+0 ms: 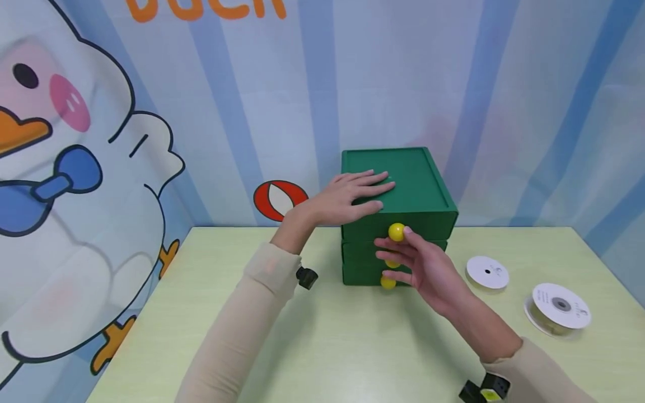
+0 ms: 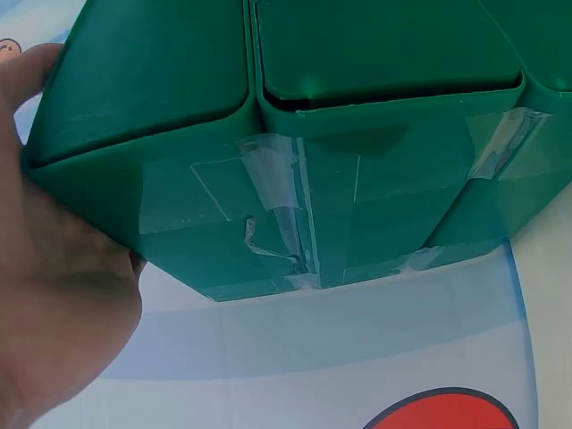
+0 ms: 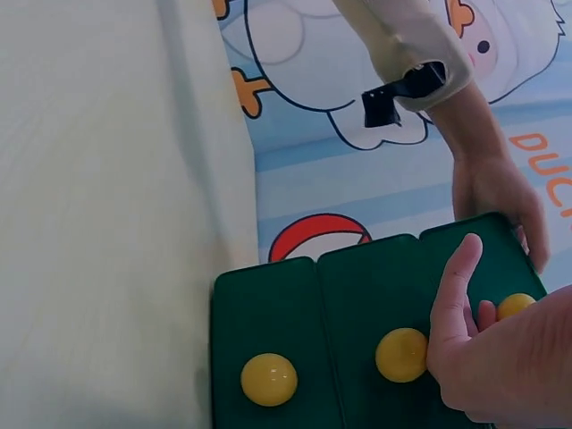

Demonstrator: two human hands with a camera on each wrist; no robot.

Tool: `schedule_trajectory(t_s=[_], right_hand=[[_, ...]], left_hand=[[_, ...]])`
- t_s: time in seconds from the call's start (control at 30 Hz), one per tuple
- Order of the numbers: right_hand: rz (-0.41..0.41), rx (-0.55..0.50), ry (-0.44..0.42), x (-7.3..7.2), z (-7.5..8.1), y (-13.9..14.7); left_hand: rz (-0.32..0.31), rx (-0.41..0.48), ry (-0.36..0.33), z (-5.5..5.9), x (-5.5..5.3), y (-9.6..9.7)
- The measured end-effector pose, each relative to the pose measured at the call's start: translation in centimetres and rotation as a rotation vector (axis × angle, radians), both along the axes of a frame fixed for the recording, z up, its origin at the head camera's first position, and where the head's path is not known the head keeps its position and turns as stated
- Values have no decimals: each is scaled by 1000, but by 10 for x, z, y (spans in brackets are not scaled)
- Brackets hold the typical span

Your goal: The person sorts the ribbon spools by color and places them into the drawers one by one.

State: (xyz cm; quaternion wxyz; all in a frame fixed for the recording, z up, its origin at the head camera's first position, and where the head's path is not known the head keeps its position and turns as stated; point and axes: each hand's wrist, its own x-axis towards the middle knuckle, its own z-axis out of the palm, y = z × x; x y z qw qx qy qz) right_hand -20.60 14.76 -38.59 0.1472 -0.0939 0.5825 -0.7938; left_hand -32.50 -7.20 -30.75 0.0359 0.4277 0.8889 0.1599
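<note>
A green three-drawer box (image 1: 408,179) with round yellow knobs stands against the backdrop. My left hand (image 1: 350,196) rests on its top with fingers spread. In the left wrist view, that hand (image 2: 67,295) lies against the box's edge, beside a side wall (image 2: 206,197) with clear tape across it. My right hand (image 1: 428,271) is in front of the drawers, its thumb by the top yellow knob (image 1: 396,232). Its loosely extended fingers partly cover the middle knob (image 1: 392,263) and reach the bottom knob (image 1: 388,282). The right wrist view shows the lower knobs uncovered by this hand (image 3: 500,366).
Two white ribbon spools lie right of the box: a thin one (image 1: 487,272) and a thicker one (image 1: 559,307) nearer the table's right side. Behind the pale table (image 1: 332,347) hangs a blue-striped cloth (image 1: 403,73) with a cartoon duck.
</note>
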Motion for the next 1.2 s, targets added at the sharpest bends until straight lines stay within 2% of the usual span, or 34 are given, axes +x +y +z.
schedule_trajectory(t_s=[0.2,0.43,0.63,0.9,1.2], right_hand=[[20,-18,-50,-4,8,6],[60,-44,-74,-9,9,0],[66,-51,-78,-11,10,-2],[58,16,-57,-9,9,1],[25,60,-53,-4,-1,15]], left_hand=[[-6,25,8,-1,0,3],[25,82,59,-6,3,-8],[36,106,82,-6,5,-11],[71,143,102,-12,6,-8],[77,150,117,-15,5,-7]])
